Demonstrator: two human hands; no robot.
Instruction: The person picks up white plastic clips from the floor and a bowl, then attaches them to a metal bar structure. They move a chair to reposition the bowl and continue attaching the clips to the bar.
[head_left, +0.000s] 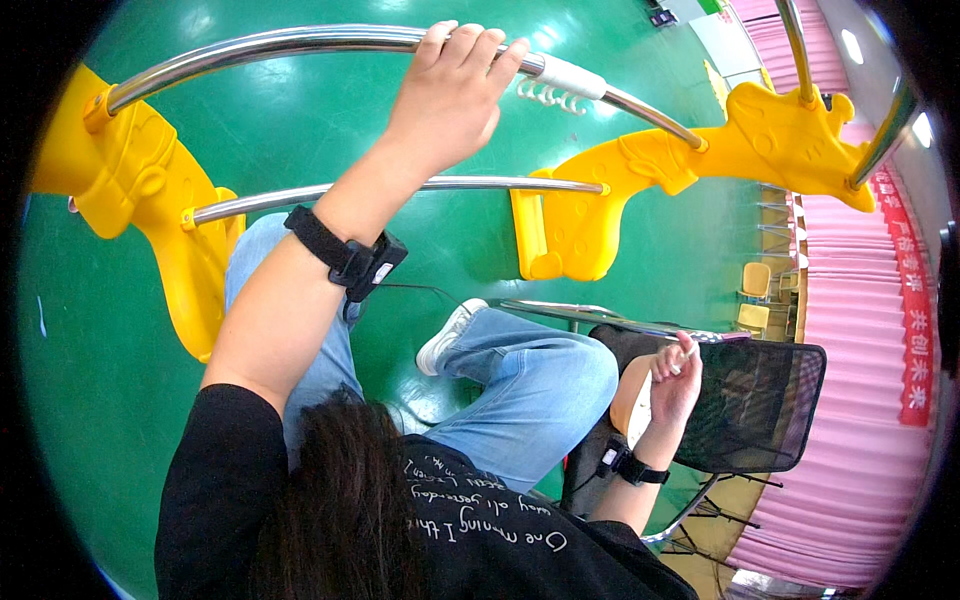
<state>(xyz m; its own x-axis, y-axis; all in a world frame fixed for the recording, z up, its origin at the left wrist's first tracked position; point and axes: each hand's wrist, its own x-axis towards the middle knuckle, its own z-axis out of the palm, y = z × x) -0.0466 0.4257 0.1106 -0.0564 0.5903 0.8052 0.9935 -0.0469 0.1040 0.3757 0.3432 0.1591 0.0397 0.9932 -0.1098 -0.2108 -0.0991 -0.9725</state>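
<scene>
We observe a green floor [110, 380] filling most of the view. A rack stands over it, built of curved chrome bars carried by yellow plastic supports [150, 200]. The upper bar [280, 42] runs across the top of the view; a lower bar [480, 184] runs beneath it, between the left support and a second yellow support [590, 215] at centre. A white sleeve with small white hooks [555, 88] sits on the upper bar just right of centre. A pink pleated curtain [850, 470] closes the room on the right, with a red banner [905, 300] hanging on it. Yellow chairs [755, 285] stand near the curtain.

We see the person seated on a black mesh chair [760, 400], in blue jeans [530, 385] and a white shoe [450, 335], one leg crossed above the floor.

The left hand [450, 95] is raised and closed around the upper bar, fingers wrapped over its top, just left of the white sleeve. A black wrist strap [345, 255] sits on that forearm.

The right hand [675, 380] is held low beside the knee, in front of the mesh chair, fingers loosely curled. It carries a thin light-coloured object between the fingers; we cannot tell what it is. A black wrist strap also sits on this wrist.
</scene>
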